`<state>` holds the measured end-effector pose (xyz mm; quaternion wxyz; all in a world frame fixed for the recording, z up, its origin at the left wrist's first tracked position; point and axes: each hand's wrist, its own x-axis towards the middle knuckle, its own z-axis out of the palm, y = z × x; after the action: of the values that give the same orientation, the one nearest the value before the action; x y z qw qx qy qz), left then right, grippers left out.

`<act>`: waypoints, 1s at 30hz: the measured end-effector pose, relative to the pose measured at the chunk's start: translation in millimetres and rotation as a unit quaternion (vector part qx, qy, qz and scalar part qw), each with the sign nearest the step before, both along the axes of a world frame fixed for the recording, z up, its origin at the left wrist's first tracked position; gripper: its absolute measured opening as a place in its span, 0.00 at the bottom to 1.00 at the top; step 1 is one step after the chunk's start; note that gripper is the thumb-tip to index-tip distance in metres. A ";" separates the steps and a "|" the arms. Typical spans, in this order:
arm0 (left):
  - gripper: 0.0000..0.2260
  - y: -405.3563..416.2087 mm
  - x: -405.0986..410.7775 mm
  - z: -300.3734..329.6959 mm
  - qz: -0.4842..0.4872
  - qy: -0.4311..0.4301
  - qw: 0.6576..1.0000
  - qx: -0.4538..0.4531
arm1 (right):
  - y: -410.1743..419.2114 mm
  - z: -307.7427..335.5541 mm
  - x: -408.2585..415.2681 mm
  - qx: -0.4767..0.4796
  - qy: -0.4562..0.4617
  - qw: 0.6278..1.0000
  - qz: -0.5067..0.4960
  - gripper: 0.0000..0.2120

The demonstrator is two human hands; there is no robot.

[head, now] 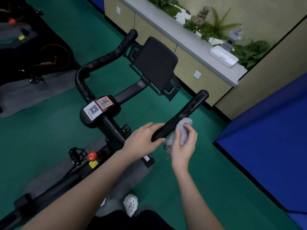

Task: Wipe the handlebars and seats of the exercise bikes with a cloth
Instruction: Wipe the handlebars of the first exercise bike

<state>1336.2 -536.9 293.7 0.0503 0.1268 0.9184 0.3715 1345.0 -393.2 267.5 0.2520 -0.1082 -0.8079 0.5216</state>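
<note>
Two hands working at the near end of the bike's right handlebar, just right of frame centre.

The left hand [142,140] is curling its grip around the handlebar [181,116], thumb underneath. The right hand [183,146] is pinching a bunched grey cloth [183,130] in a closed grip, pressing it against the bar's side, just beside the left hand.
</note>
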 end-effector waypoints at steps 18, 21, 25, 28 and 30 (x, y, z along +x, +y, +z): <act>0.22 -1.1 -1.7 -0.2 0.013 0.019 1.000 0.017 | -22.0 15.8 -1.8 -0.554 -0.103 0.826 -0.005 0.20; 0.22 -1.4 -2.5 -0.9 0.011 0.018 1.000 0.022 | -11.4 20.2 -15.0 -0.595 -0.127 0.793 0.012 0.20; 0.22 -2.4 -2.1 -2.3 0.013 0.019 0.999 0.029 | -10.5 18.9 -12.4 -0.611 -0.150 0.776 0.047 0.18; 0.22 -2.7 -0.5 -3.3 0.017 0.027 0.999 0.027 | -17.1 15.9 1.5 -0.603 -0.152 0.781 0.062 0.18; 0.23 -3.1 -0.1 -3.2 0.021 0.027 0.999 0.029 | -18.3 14.2 2.7 -0.583 -0.146 0.797 0.062 0.19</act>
<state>1336.1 -540.0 290.5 0.0137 0.1194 0.9105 0.3955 1347.7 -411.5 281.7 -0.0123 -0.2587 -0.3836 0.8864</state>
